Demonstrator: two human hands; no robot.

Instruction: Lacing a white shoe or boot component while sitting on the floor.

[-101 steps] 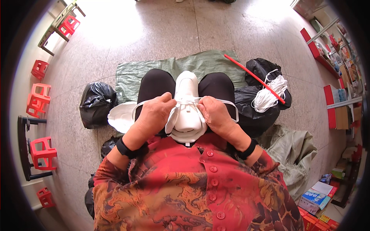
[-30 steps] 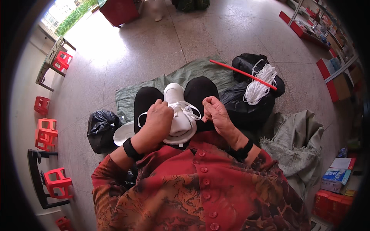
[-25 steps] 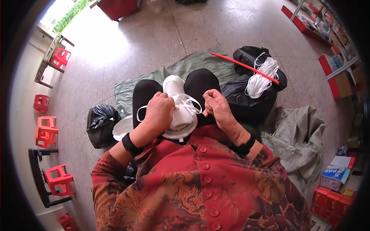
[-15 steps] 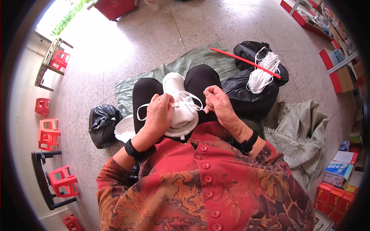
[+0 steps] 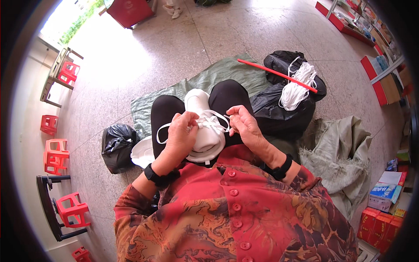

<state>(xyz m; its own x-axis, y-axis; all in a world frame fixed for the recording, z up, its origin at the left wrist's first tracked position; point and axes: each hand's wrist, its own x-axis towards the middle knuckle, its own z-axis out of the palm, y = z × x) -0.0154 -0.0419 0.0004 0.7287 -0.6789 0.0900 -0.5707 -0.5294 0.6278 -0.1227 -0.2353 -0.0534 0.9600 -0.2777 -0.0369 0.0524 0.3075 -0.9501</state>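
A white shoe (image 5: 197, 101) rests between my black-trousered knees, its toe pointing away from me. White shoelace (image 5: 214, 122) is drawn into loops over the top of it. At the left of the shoe my left hand (image 5: 181, 133) is closed, fingertips pinched on the lace, and one loop sticks out past its outer side. My right hand (image 5: 245, 126) is at the right side with thumb and fingers pinched by the lace's other loop. A second white shoe (image 5: 142, 152) lies partly hidden beside my left leg.
A green woven sheet (image 5: 174, 88) covers the floor ahead. At the right, black bags (image 5: 286, 111) carry a bundle of white laces (image 5: 298, 87) and a red stick (image 5: 270, 73). Another black bag (image 5: 117, 148) stands left; a frayed sack (image 5: 338, 153) lies right. Red stools (image 5: 72, 209) line the left wall.
My view has tilted slightly upward, and a person's feet now show at the top. My right hand has come slightly closer to the shoe; both hands stay at the lace.
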